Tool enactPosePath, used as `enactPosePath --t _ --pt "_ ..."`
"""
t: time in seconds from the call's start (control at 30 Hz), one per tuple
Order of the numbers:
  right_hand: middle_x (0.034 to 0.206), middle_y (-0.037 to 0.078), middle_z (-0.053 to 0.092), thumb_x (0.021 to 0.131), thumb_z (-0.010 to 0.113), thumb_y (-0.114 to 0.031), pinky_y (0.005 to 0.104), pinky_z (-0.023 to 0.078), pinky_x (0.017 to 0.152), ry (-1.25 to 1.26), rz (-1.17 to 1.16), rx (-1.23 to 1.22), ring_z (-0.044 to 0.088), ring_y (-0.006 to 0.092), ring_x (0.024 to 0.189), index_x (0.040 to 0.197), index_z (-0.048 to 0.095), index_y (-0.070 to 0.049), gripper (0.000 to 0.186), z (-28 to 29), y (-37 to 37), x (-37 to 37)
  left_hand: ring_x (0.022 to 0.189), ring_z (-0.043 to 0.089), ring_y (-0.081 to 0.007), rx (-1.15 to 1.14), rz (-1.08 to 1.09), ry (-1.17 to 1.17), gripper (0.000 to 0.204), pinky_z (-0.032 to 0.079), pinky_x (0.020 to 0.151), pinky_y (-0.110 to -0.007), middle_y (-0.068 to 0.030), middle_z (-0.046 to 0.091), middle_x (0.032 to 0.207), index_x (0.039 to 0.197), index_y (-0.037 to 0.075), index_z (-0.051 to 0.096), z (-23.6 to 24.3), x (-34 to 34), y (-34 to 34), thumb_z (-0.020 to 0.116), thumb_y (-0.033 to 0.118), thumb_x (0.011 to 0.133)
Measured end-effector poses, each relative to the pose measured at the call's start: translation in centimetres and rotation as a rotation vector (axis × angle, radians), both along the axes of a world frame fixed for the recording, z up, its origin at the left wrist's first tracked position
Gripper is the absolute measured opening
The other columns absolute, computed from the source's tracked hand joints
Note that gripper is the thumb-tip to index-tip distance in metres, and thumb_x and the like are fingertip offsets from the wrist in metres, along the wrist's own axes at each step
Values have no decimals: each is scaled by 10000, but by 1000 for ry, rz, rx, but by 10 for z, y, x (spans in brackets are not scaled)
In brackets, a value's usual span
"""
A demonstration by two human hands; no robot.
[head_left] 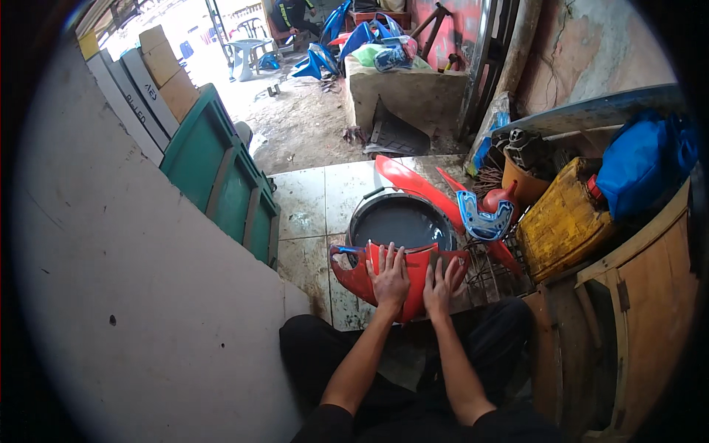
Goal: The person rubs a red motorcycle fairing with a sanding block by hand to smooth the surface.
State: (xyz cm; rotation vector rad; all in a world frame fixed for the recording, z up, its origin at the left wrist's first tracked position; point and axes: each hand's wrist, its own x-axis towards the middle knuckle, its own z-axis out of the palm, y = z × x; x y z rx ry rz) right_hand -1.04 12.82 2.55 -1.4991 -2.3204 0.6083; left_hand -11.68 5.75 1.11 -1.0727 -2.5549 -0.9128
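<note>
- Stood at far left: a pale grey wall panel (pixel 133 258), and just past it a row of green slatted wooden crates (pixel 221 177) along a tiled floor (pixel 310 199).
- Lay across the lap at centre: a red moulded plastic motorcycle fairing panel (pixel 354 275), its near face up, its far edge touching or just over the rim of a round dark metal basin of grey murky water (pixel 401 221).
- Pressed flat on the panel's middle: left hand (pixel 389 279), fingers spread and open, palm down, gripping nothing, only bearing on the plastic.
- Rested just beside it: right hand (pixel 441 284), likewise open and flat on the same panel, fingers splayed toward the basin.
- Judged part-way through: panel looked wet and glossy, so rubbing or washing seemed under way, not finished; could not tell how clean the surface was.
- Seemed left to handle: a long red plastic body strip (pixel 413 184) lying across the basin's far rim, and a blue and white plastic cover piece (pixel 484 218) on a wire rack to the right.
- Stood further right, untouched: a yellow plastic jerrycan (pixel 565 221) and a blue plastic bag (pixel 642 166).
</note>
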Motion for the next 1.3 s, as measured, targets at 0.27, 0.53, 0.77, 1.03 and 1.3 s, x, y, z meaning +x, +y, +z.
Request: enactPosePath --t 0.27,0.53,0.77,1.03,1.3 --pt "1672 141 136 1048 366 -498 752 61 1109 13 53 -83 60 402 1537 1488 483 -134 583 -14 -54 31 1460 373 -254 -17 0 -10 390 177 1175 -615 -57 500 1505 1362 194 600 1 -6 -6 494 302 1002" --pt "1669 156 129 1036 347 -545 747 39 1120 29 -16 -28 73 396 1536 1489 479 -126 631 -5 16 -11 1463 366 -261 -33 -6 -31 396 181 1174 -616 -58 483 1520 1373 192 590 2 -3 0 492 298 1004" --pt "1677 151 93 1035 358 -552 764 50 1101 -9 24 -155 50 412 1536 1526 425 -137 647 -10 -68 37 1462 367 -268 -30 -12 -26 395 179 1178 -607 -63 482 1521 1378 195 581 6 -2 -9 495 291 1005" --pt "1665 158 144 1035 328 -557 740 29 1124 55 10 -9 92 411 1529 1488 472 -96 662 -6 21 -13 1459 372 -271 -24 -13 -36 398 182 1173 -615 -68 482 1519 1384 185 573 4 -3 -1 485 283 1009" --pt "1641 149 246 1033 365 -545 710 7 1143 94 18 52 151 379 1528 1487 463 -63 669 -11 -14 8 1464 366 -253 -27 1 -6 403 185 1174 -614 -48 491 1515 1377 195 591 6 -2 2 504 301 997"
